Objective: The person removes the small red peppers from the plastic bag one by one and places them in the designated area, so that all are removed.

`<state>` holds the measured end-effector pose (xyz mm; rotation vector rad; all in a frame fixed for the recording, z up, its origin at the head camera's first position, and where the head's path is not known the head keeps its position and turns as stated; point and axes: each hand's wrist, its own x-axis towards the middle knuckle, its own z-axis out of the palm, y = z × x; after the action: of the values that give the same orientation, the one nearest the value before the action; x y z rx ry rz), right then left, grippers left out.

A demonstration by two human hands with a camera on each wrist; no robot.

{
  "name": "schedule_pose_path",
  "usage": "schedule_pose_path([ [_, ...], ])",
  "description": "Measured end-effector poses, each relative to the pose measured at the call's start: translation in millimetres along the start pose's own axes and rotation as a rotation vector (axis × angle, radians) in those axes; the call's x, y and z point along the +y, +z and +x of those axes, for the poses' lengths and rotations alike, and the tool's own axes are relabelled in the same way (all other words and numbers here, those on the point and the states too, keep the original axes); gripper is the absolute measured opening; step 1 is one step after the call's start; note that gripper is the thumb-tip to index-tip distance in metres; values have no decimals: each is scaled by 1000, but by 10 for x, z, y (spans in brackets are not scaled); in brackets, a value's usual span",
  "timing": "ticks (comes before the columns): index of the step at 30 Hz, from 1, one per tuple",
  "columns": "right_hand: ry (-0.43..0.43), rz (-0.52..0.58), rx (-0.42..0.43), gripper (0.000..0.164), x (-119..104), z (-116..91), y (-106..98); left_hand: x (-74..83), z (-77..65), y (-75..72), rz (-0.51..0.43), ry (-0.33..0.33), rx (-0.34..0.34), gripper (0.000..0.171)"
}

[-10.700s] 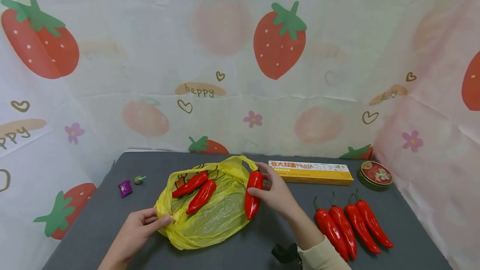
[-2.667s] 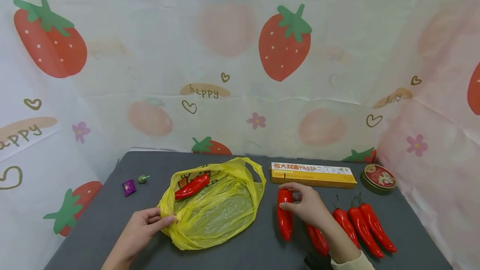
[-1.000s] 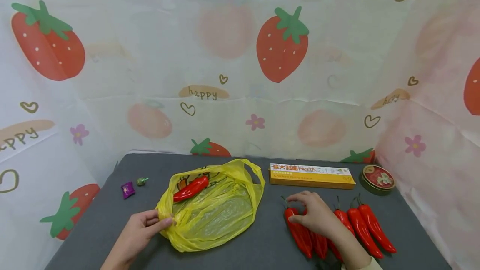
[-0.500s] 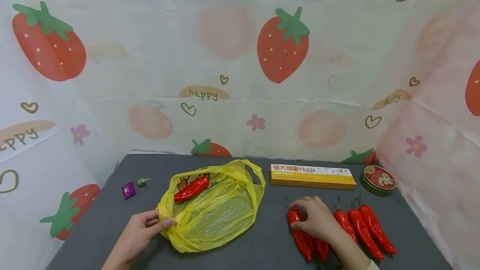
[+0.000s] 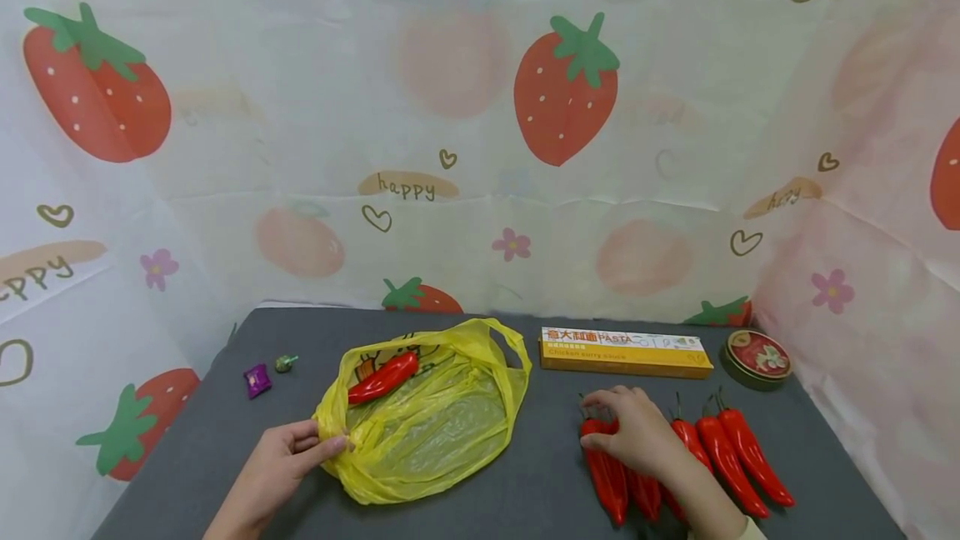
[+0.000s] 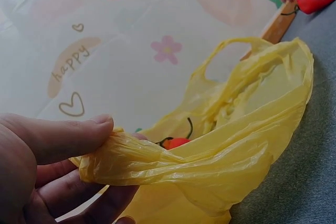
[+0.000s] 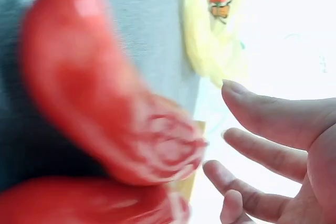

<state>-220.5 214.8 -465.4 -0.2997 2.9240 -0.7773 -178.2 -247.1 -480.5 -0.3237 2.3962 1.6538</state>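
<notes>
My left hand pinches the left rim of a yellow plastic bag; in the left wrist view the thumb and fingers clamp a gathered fold of it. Inside the bag lies one red chili pepper, its dark stem showing in that close view. To the right, my right hand hovers over the left end of a row of red chilies. Nearest to it is a glossy chili lying on the table. The right wrist view shows the fingers spread and apart from that chili. My forearm partly hides the row.
More red chilies lie at the right of the dark table. Behind them are a yellow pasta box and a round tin. A purple wrapped sweet and a small green item sit at the left.
Two chilies have left the bag's inside one by one view: earlier it held two, now one. My right hand carried chilies rightward to the row and has let the last one go. The left hand stayed put.
</notes>
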Motion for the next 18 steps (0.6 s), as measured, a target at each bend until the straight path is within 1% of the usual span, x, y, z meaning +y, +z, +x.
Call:
schedule_pose_path([
  [4, -31, 76, 3, 41, -91, 58, -48, -5, -3, 1, -7, 11, -5, 52],
  [8, -66, 176, 41, 40, -214, 165, -45, -4, -6, 3, -14, 28, -14, 49],
  [11, -112, 258, 73, 42, -319, 267, -3, 2, -8, 6, -13, 31, -13, 46],
  [14, -153, 327, 63, 45, -435, 359, 44, -1, -11, 7, -13, 30, -11, 47],
  [18, -196, 393, 39, 45, -579, 463, 108, -9, -23, 5, -10, 28, -8, 48],
])
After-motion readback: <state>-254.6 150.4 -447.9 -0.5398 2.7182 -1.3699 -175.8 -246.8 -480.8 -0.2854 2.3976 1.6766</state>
